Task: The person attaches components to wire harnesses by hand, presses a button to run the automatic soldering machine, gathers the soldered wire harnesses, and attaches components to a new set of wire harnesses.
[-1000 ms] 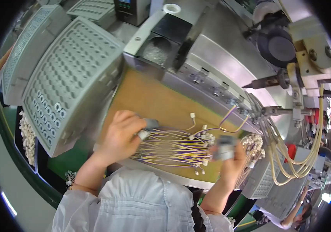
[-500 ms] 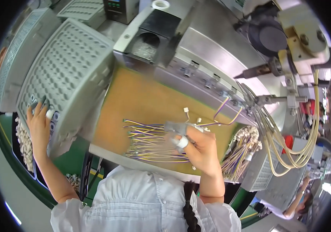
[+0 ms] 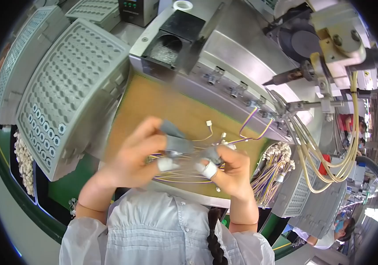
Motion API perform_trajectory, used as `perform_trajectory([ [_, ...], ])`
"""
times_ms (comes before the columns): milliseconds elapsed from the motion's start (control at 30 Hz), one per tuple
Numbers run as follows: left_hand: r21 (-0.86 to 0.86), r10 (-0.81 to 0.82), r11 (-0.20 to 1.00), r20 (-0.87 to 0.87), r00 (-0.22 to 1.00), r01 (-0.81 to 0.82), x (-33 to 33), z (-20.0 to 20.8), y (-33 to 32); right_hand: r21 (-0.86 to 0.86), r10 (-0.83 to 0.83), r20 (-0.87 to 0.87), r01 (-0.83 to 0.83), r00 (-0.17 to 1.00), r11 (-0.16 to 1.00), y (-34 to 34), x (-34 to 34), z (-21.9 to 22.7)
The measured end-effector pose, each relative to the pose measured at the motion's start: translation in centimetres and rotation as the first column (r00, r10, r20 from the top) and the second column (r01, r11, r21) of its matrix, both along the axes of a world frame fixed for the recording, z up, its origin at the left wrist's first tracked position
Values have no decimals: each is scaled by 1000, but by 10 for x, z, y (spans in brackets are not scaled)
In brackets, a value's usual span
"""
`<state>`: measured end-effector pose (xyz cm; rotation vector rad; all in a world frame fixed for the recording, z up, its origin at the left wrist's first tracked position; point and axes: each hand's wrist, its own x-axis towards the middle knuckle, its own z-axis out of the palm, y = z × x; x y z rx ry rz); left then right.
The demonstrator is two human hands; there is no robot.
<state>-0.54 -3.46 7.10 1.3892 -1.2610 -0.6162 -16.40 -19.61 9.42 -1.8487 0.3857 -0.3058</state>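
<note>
My left hand (image 3: 138, 154), blurred by motion, is over the mat with its thumb and fingers drawn together; anything between its tips is too smeared to make out. It wears grey finger covers and a white wrap on the thumb. Facing it closely, my right hand (image 3: 233, 172) pinches thumb and forefinger, similarly covered, and what they hold is unclear. Beneath both hands lies a row of purple, yellow and white wire leads (image 3: 182, 180), partly hidden. A white connector (image 3: 208, 123) on a short lead sits just beyond them.
A grey dimpled tray (image 3: 72, 73) at left holds several ring-shaped parts (image 3: 43, 139) near its lower end. White connectors (image 3: 23, 163) fill a bin beside it. A soldering iron (image 3: 288, 77) and metal clamps (image 3: 237, 90) stand beyond the tan mat (image 3: 153, 104). Bundled wires (image 3: 270, 181) lie right.
My left hand has left the grey tray and come right, over the wires beside my right hand. Ring-shaped parts it covered now show. My right hand stays in nearly the same place.
</note>
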Motion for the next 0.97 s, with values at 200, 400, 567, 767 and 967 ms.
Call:
perform_trajectory([
  [200, 116, 56, 993, -452, 890, -3, -33, -1, -17, 20, 97, 75, -98, 993, 995, -10, -22, 2],
  [400, -6, 90, 996, -22, 996, -90, -28, -2, -18, 9, 76, -14, -76, 997, 997, -9, -25, 0],
  [567, -94, 86, 993, 151, 985, -73, -29, -4, -22, 65, 97, -75, -93, 992, 994, -12, -30, 5],
  [767, -330, 234, 938, 377, 896, -106, -42, -1, -28, 569, 212, -176, -76, 961, 819, -22, -37, 6],
  [967, -129, -36, 987, 422, 906, 99, -22, 17, -38, 559, 225, -213, -70, 951, 826, -31, -39, -2],
])
